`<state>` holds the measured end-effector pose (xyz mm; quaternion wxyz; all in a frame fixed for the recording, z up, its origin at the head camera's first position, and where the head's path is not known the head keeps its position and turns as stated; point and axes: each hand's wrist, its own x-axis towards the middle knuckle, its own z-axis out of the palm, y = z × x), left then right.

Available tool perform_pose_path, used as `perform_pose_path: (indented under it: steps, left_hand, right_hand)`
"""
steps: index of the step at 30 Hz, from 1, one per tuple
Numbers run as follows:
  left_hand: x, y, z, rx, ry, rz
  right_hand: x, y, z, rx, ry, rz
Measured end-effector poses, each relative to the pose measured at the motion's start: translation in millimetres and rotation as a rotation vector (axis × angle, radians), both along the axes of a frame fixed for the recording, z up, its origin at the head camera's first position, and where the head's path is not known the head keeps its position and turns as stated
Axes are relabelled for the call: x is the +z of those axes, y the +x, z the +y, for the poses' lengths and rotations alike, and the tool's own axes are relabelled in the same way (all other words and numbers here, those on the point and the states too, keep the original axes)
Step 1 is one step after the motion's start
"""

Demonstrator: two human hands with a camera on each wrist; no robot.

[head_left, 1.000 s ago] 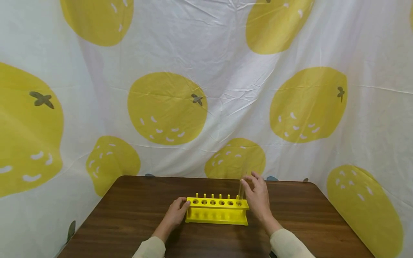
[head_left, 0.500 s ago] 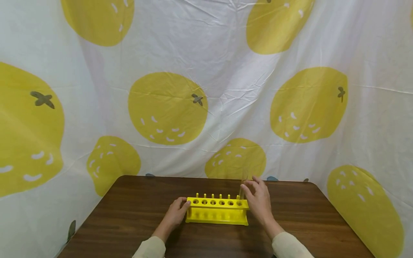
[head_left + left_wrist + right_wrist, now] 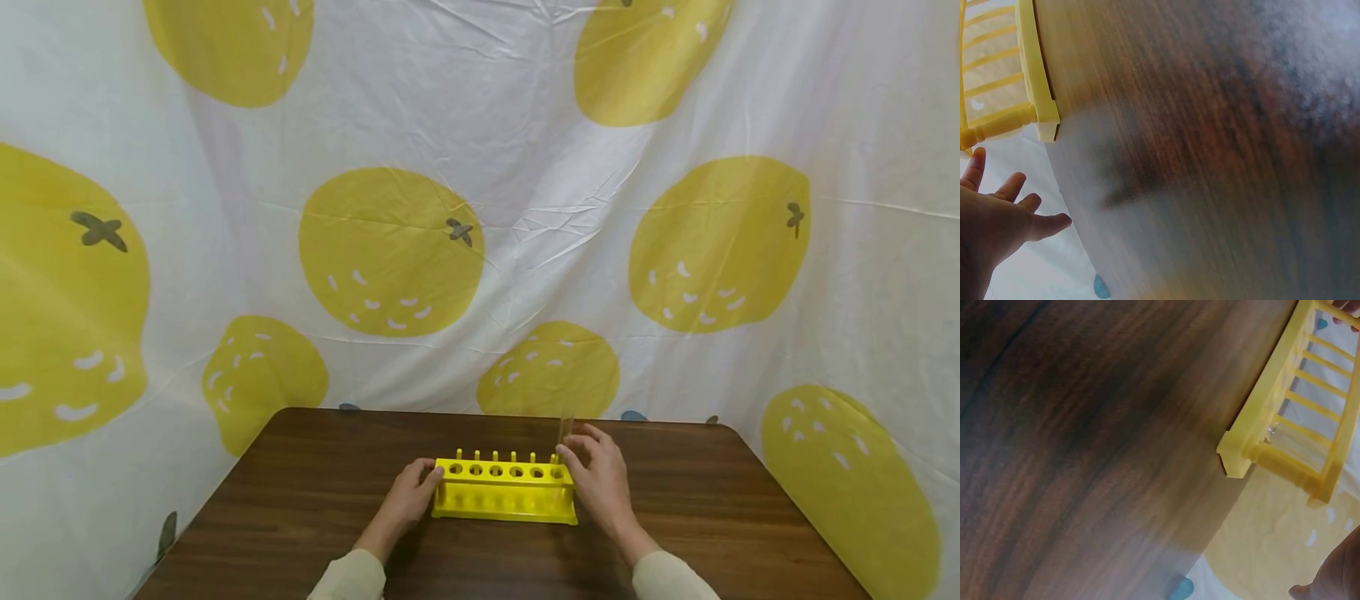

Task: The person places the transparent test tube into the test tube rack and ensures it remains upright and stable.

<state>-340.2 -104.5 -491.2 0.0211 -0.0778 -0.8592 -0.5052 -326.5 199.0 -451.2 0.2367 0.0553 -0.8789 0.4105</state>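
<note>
A yellow test tube rack (image 3: 502, 507) stands upright on the brown table. My left hand (image 3: 405, 499) grips the rack's left end, with the thumb at the front corner of the top bar. In the left wrist view the other fingers (image 3: 1054, 225) are spread apart beside the end post. With thumb and forefinger, my right hand (image 3: 602, 479) pinches a clear glass test tube (image 3: 566, 425) at the rightmost hole. The tube stands nearly upright, its upper part showing above the fingers. A glint of its lower end (image 3: 1270, 432) shows inside the rack in the right wrist view.
The wood-grain table (image 3: 300, 492) reaches back to a white curtain (image 3: 420, 108) printed with large yellow fruit. A row of yellow pegs (image 3: 495, 456) rises along the rack's back edge. The other holes (image 3: 476, 470) hold no tubes.
The test tube has slid down into the rightmost hole, and my right hand has lowered with it. My left hand and the rack have stayed in place.
</note>
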Motion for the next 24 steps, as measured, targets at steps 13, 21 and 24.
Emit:
perform_pose_path:
  steps: [13, 21, 24]
  left_hand:
    - [-0.2, 0.5, -0.5, 0.000, -0.001, -0.003]
    - [0.2, -0.6, -0.6, -0.003, -0.009, -0.008]
    - [2.0, -0.4, -1.0, 0.006, -0.033, -0.004]
  right_hand:
    - [-8.3, 2.3, -2.2, -0.020, 0.044, 0.011]
    - [-8.5, 3.8, -2.2, -0.019, 0.038, -0.036]
    - [-9.2, 4.7, -1.3, -0.013, 0.039, -0.046]
